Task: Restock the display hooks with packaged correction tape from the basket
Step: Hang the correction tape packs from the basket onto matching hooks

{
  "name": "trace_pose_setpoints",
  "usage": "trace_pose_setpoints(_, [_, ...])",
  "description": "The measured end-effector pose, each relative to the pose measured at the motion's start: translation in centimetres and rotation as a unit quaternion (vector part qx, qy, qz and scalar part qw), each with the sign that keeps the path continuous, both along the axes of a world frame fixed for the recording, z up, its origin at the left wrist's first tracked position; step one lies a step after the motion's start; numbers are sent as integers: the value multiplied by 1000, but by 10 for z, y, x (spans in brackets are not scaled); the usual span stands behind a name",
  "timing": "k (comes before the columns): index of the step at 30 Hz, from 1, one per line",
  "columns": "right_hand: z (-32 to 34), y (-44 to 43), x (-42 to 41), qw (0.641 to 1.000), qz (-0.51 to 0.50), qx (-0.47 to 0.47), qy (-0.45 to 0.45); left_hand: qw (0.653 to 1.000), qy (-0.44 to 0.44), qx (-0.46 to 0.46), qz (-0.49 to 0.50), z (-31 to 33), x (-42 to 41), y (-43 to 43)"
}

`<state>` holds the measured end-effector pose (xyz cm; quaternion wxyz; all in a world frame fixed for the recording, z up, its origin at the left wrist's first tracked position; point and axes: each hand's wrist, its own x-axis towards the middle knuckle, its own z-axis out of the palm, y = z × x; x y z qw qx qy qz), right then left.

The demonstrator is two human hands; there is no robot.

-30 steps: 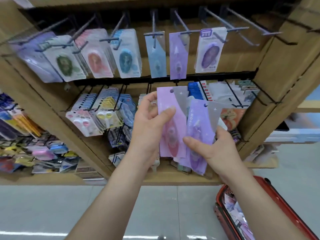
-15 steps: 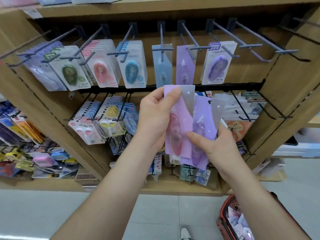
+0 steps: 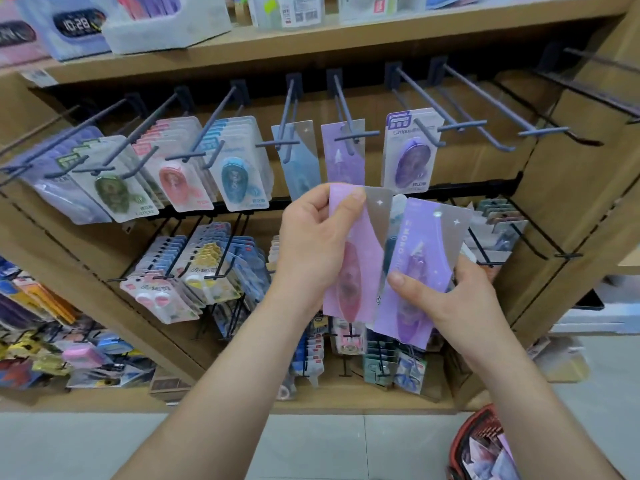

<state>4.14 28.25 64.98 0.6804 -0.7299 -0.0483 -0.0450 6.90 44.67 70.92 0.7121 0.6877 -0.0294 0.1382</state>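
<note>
My left hand (image 3: 313, 244) pinches a pink correction tape pack (image 3: 358, 268) near its top corner, thumb on the front. My right hand (image 3: 450, 299) grips a purple correction tape pack (image 3: 424, 258) by its lower half, with another pack partly hidden between the two. Both are held in front of the display, just below the top row of hooks. On that row a purple pack (image 3: 343, 150) and a blue pack (image 3: 298, 157) each hang from a hook. To the right are bare hooks (image 3: 485, 112). The red basket (image 3: 485, 445) sits on the floor at bottom right.
Further left on the top row hang fuller hooks of green, pink and blue tape packs (image 3: 180, 168). A lower row of hooks (image 3: 194, 271) carries more stationery. A wooden shelf (image 3: 311, 39) with boxes runs above. Grey floor tiles (image 3: 242, 445) lie below.
Both hands have risen slightly toward the top hook row with the packs, and the two packs have fanned a little further apart. The view has tilted upward, showing the shelf above.
</note>
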Motion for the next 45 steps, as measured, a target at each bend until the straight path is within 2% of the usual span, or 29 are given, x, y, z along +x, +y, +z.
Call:
trace_pose_setpoints(6, [3, -26, 4, 998, -45, -12, -38, 997, -23, 25, -67, -2, 12, -40])
trace_pose_setpoints(13, [-4, -57, 9, 987, -156, -3, -33, 994, -42, 22, -103, 6, 32, -93])
trace_pose_setpoints(20, [0, -85, 20, 972, -231, 18, -31, 996, -69, 25, -44, 0, 69, -142])
trace_pose_setpoints(26, [-8, -98, 25, 971, -235, 29, -24, 997, -71, 17, -30, -6, 84, -149])
trace_pose_setpoints(33, [-11, -100, 31, 975, -223, 10, -16, 994, -6, -93, -64, -5, 82, -150])
trace_pose_setpoints(38, [-12, -98, 36, 977, -214, 13, -4, 996, -36, -32, -68, -8, 84, -150])
trace_pose_setpoints(45, [-14, -102, 36, 977, -214, 1, -14, 987, -43, 53, -144, -36, 35, -111])
